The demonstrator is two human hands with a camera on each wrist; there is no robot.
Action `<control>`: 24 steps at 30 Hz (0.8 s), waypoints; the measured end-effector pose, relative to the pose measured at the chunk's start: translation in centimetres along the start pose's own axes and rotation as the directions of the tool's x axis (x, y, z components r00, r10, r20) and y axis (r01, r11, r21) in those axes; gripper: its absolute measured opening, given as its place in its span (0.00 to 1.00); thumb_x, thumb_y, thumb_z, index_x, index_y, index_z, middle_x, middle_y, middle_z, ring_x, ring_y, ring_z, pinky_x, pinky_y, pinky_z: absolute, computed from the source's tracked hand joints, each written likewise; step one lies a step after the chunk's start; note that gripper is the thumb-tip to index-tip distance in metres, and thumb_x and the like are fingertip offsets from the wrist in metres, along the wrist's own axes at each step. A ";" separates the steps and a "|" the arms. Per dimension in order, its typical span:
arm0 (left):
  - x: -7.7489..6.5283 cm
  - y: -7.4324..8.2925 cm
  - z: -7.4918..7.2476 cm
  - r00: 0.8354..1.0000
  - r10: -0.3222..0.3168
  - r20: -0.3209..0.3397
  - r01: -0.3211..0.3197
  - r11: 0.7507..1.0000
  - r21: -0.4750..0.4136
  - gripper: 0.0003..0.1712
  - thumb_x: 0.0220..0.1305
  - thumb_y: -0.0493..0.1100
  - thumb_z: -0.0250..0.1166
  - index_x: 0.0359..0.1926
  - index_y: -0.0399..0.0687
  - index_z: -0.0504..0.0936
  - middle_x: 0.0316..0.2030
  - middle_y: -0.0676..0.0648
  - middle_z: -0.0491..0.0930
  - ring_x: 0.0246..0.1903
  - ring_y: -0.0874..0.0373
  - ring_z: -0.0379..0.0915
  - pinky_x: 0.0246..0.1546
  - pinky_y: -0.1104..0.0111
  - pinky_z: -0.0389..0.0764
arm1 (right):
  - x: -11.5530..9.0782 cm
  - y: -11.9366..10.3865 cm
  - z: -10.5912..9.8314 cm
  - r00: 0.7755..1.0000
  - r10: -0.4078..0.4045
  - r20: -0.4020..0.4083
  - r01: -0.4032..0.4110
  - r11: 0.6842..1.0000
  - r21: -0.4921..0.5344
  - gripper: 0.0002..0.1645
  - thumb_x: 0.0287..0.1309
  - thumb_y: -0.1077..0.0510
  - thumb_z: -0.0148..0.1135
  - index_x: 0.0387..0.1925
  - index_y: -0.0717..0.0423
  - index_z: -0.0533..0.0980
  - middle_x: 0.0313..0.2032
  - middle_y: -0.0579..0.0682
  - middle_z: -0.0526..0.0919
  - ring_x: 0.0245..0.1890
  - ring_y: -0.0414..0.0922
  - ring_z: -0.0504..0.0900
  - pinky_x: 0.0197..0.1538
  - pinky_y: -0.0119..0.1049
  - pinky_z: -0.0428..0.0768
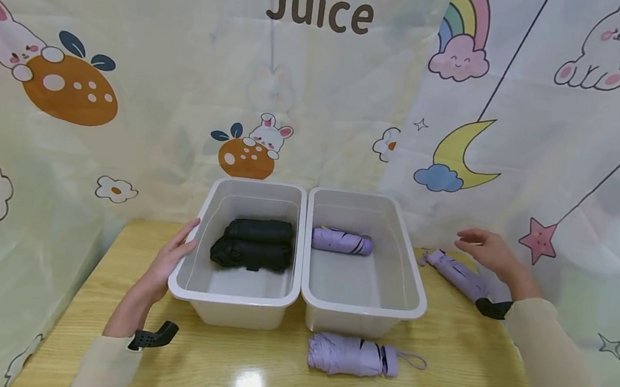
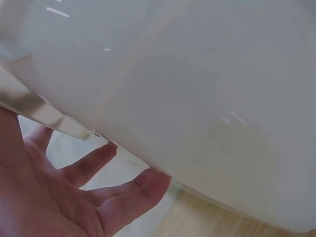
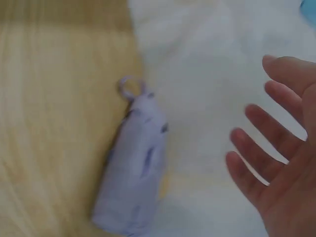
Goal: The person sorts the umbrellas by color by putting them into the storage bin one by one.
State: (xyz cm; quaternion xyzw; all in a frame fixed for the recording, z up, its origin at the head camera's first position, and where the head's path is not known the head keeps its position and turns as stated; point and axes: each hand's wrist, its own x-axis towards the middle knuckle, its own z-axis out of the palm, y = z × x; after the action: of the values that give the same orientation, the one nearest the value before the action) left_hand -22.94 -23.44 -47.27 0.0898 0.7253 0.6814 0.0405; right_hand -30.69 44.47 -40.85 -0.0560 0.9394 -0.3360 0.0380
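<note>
My left hand [image 1: 165,264] rests against the left side of the left white bin [image 1: 235,300], its fingertips at the rim; in the left wrist view the spread fingers [image 2: 133,200] touch the bin's outer wall. Two black folded umbrellas [image 1: 258,243] lie inside that bin. To the right, my right hand [image 1: 489,255] hovers over a folded purple umbrella [image 1: 458,275] on the table, holding nothing. The right wrist view has this umbrella [image 3: 131,168] beside the hand, whose fingers [image 3: 266,158] are spread and apart from it.
The right white bin [image 1: 365,311] adjoins the left one and holds a purple umbrella [image 1: 341,242]. Another purple umbrella [image 1: 351,356] with a wrist loop lies on the wooden table [image 1: 198,366] in front of it. A printed curtain [image 1: 327,93] hangs behind.
</note>
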 end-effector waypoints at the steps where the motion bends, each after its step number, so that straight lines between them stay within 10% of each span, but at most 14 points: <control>1: 0.0 -0.1 0.0 1.000 0.000 -0.001 0.000 1.000 -0.006 0.33 0.78 0.51 0.44 0.78 0.56 0.45 0.74 0.39 0.46 0.64 0.38 0.55 0.47 0.65 0.75 | -0.2 0.7 0.4 1.000 0.006 -0.018 -0.007 1.000 -0.006 0.36 0.69 0.43 0.54 0.64 0.68 0.65 0.61 0.71 0.67 0.57 0.67 0.68 0.54 0.58 0.72; 10: 0.0 -0.2 -0.1 1.000 0.011 0.006 -0.011 1.000 -0.008 0.34 0.78 0.52 0.44 0.78 0.56 0.44 0.74 0.38 0.45 0.64 0.37 0.54 0.47 0.64 0.75 | -0.2 5.9 2.9 0.998 0.052 -0.048 -0.055 0.995 -0.081 0.54 0.62 0.37 0.60 0.73 0.66 0.50 0.68 0.76 0.52 0.62 0.76 0.55 0.57 0.70 0.59; 24: 0.1 -0.2 -0.2 1.000 0.013 0.013 -0.013 1.000 -0.007 0.34 0.78 0.52 0.44 0.78 0.55 0.44 0.74 0.39 0.44 0.64 0.38 0.54 0.47 0.64 0.75 | 0.2 9.5 6.6 0.994 0.087 -0.071 -0.102 0.960 -0.260 0.64 0.54 0.32 0.64 0.73 0.68 0.46 0.64 0.79 0.56 0.60 0.74 0.57 0.56 0.70 0.58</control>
State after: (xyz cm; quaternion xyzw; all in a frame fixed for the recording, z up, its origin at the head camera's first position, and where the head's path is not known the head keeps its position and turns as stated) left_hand -23.04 -23.61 -47.44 0.0987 0.7220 0.6836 0.0408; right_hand -30.93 47.61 -52.00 -0.0058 0.9781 -0.2074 0.0186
